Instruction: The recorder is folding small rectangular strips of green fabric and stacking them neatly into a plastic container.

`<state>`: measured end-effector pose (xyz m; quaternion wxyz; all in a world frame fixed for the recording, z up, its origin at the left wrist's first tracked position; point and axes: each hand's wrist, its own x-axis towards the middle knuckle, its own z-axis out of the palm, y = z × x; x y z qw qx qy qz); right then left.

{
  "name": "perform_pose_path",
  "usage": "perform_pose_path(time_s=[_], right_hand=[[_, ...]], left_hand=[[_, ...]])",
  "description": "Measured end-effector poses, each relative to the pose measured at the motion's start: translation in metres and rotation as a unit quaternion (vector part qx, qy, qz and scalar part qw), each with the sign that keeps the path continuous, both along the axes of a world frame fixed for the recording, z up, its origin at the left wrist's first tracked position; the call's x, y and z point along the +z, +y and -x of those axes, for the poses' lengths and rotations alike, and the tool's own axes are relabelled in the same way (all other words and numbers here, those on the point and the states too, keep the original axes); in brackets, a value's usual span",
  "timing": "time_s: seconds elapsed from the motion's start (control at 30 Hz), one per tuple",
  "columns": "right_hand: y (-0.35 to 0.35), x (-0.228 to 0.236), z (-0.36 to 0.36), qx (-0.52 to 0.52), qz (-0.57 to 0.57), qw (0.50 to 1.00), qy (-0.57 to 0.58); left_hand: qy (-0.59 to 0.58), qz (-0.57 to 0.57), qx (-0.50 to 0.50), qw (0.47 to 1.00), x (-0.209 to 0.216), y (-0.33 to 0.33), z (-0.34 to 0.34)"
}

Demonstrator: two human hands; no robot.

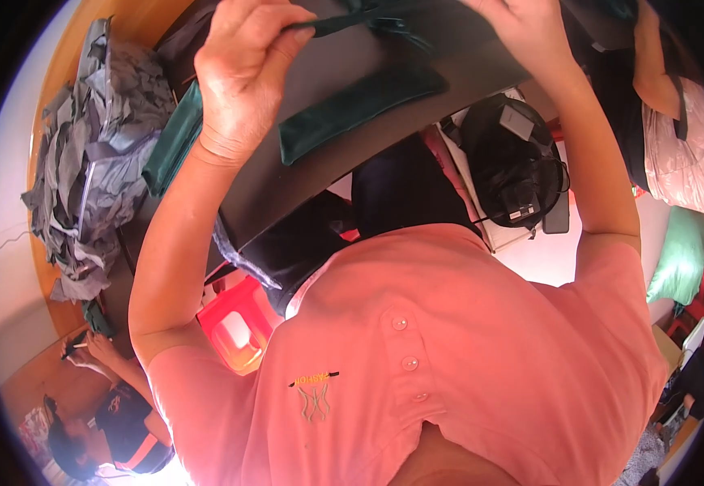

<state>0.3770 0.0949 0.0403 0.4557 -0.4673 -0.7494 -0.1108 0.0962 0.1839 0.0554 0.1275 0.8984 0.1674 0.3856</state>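
Both hands, left hand (243, 77) and right hand (522, 28), pinch a narrow dark-green fabric strip (344, 22).

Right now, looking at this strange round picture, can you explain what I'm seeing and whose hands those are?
A wide fisheye camera on a person's head looks down, so edges bend and their own pink shirt fills the bottom. Both bare arms reach up to a dark table. The left hand pinches a dark green fabric strap; the right hand also grips it, I think. A dark green padded piece lies on the table, grey fabric scraps are piled left. Another person sits lower left.
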Motion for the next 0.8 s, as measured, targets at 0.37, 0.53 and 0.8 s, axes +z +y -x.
perform_pose_path(time_s=[0.37, 0.53, 0.8], right_hand=[[-0.003, -0.020, 0.027, -0.059, -0.083, 0.992, -0.070], [-0.021, -0.017, 0.040, -0.014, -0.113, 0.991, -0.063], [-0.040, -0.038, 0.047, 0.001, -0.061, 0.992, -0.115]], left_hand=[[0.036, -0.022, 0.002, 0.999, 0.021, -0.028, 0.019], [0.070, -0.130, 0.009, 0.989, -0.002, -0.032, 0.049], [0.120, -0.178, -0.012, 0.977, -0.037, -0.048, 0.066]])
